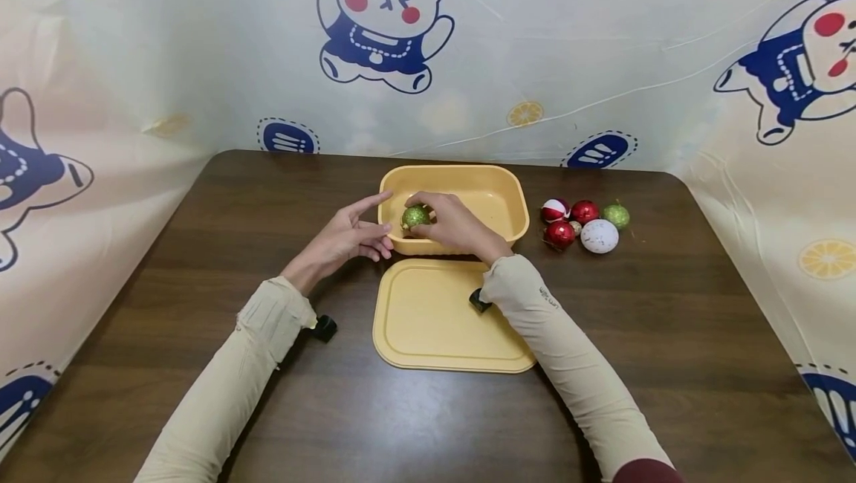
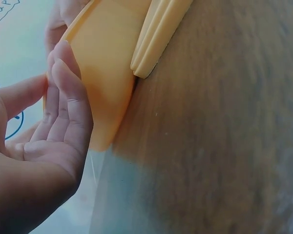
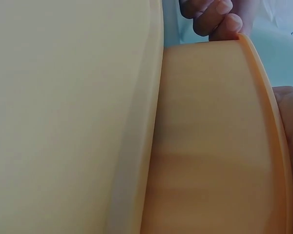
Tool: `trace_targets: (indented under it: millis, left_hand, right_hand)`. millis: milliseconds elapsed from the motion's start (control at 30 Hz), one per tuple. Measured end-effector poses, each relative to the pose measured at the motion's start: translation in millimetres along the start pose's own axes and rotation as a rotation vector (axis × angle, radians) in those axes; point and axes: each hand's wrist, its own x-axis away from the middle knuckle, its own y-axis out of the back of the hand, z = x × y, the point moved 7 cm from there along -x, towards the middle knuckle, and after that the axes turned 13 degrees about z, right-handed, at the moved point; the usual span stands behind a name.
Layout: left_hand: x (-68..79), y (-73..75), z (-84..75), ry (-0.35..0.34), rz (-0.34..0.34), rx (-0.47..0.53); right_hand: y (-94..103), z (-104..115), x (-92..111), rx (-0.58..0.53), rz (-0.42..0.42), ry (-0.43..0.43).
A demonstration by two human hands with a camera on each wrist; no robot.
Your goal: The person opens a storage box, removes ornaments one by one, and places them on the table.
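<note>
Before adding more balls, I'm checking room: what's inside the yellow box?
Inside the yellow box, the right hand holds a green ball near the left end. It looks bare toward the right; anything under the hand or close behind the front wall is hidden.

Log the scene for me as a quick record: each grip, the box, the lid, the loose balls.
Right grip: holds a green glittery ball inside the box, towards its left end
Left grip: touches the box's left end
Yellow box: open, upright on the brown table
Yellow lid: off, flat on the person's side of the box, partly behind the right forearm
Loose, right of box: red-and-white ball, two red balls, white speckled ball, second green ball, tiny gold ball
</note>
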Motion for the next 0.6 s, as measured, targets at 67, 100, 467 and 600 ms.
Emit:
trace_targets:
  millis: [67,100,467,600]
  left_hand:
    - [-0.3,-0.8,-0.3,-0.001,-0.001,-0.005]
    - [-0.5,-1.2,-0.3,-0.001,-0.001,-0.008]
    - [1.8,-0.1,-0.3,0.012,-0.02,-0.045]
    - [0.7,-0.8,-1.0,0.007,-0.017,-0.058]
  right_hand:
    - [0.0,-1.0,0.3,-0.01,0.005,0.005]
    - [0.1,-1.6,0.5,-0.018,0.007,0.009]
    - [0.7,-1.9,0.8,-0.073,-0.015,0.056]
    - [2.3,-2.7,2.3,-0.072,-0.036,0.054]
